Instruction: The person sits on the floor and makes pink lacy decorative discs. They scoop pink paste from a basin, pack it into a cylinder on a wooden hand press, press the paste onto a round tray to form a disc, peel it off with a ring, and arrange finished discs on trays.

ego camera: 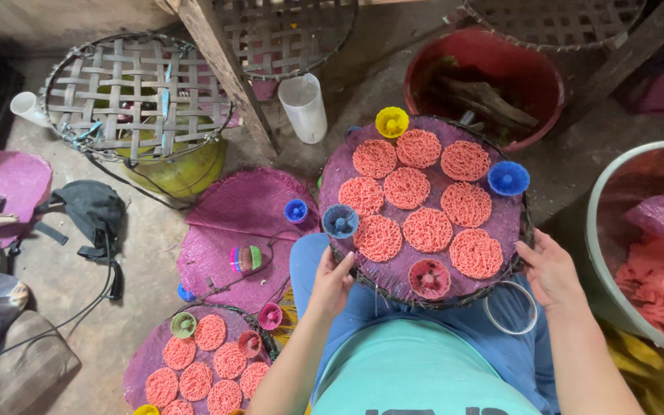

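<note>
a round woven tray (424,288) lined with a purple mesh sheet (501,219) rests on the person's lap, over blue trousers, in the middle of the view. on the sheet lie nine flat pink-orange noodle discs (427,229), close together and some touching. around them near the rim stand small plastic cups: a yellow cup (392,121) at the far edge, a blue cup (509,178) at the right, a dark blue cup (340,220) at the left and a pink cup (429,278) at the near edge.

the left hand (330,284) grips the tray's near-left rim, fingers curled over the edge. the right hand (552,270) clasps the right rim, thumb on top and fingers wrapped under. a metal ring (510,307) lies on the lap just below the right hand.

on the floor to the left sits a second tray (144,361) with more noodle discs and cups, and beyond it loose purple mesh sheets (247,207). farther off are an empty bamboo lattice tray (136,96) on a green bucket, a white plastic cup (303,107), and a red basin (486,81) holding pieces of wood. at the right edge a large metal pot (605,230) holds pink dough.
</note>
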Demonstrator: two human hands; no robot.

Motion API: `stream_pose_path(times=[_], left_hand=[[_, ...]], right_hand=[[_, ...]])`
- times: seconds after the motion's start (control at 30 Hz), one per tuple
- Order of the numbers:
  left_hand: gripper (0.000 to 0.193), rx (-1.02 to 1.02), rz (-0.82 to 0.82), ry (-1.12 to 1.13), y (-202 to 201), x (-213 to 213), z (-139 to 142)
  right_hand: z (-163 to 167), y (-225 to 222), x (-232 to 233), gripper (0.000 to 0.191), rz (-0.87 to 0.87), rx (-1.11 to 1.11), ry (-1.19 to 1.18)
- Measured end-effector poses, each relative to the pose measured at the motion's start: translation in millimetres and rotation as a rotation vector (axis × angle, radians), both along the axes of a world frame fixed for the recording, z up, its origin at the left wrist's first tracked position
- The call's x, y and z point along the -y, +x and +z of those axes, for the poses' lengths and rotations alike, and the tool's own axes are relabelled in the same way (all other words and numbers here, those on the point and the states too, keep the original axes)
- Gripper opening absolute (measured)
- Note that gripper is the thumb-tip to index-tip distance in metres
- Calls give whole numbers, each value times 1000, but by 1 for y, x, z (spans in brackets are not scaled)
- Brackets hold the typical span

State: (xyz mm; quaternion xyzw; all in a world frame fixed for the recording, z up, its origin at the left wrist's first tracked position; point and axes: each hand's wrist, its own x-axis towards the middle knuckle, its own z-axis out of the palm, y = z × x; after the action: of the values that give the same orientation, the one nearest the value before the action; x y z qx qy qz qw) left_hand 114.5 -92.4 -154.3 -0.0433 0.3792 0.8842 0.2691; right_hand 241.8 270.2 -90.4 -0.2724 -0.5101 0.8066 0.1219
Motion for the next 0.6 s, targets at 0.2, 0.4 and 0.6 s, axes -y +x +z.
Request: stream_pose_path(times=[0.2,0.4,0.6], left_hand=[[51,62,40,59,12,13,41],[56,-46,205,238,23,54,42],[45,-61,577,312,68,137,21]], right_hand=[[15,10,2,51,83,-182,-36],[37,-6,18,45,228,-318,43],[21,-37,58,44,570,-381,-18]])
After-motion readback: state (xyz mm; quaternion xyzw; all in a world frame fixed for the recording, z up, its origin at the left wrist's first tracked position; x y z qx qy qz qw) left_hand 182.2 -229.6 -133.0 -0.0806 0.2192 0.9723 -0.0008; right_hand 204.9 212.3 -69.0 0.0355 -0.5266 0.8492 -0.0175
